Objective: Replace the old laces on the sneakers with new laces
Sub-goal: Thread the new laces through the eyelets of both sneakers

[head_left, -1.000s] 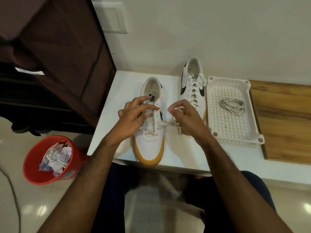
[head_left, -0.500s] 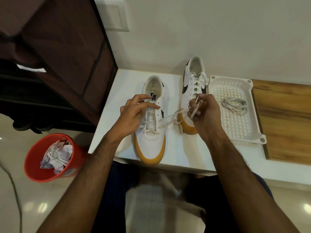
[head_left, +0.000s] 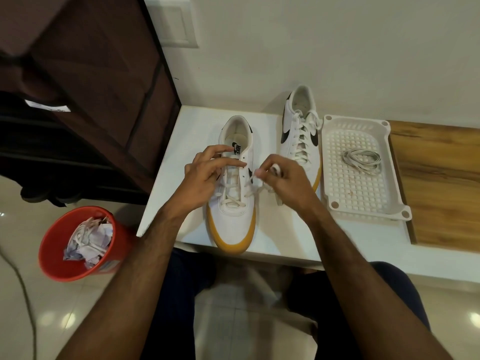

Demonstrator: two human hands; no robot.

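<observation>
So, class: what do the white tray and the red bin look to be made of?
White tray: probably moulded plastic with a matte finish, given its regular grid of holes and rounded rim. Red bin: likely smooth plastic, with a thin, even wall and a slight sheen.

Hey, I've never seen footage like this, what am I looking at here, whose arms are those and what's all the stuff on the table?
No machine here: this is one picture from a wide-angle camera worn on a person's head, looking down at their own two bare arms. They sit at a white table. On it stands a white sneaker with a yellow sole, only its lower eyelets laced. The left hand rests on its left side, fingers over the tongue. The right hand pinches the lace end coming from the right eyelets. A second sneaker, fully laced, stands behind, partly hidden by that hand. Beside it, a white perforated tray holds a coiled lace. On the floor to the left, a red bin holds crumpled paper and what may be old laces.
</observation>
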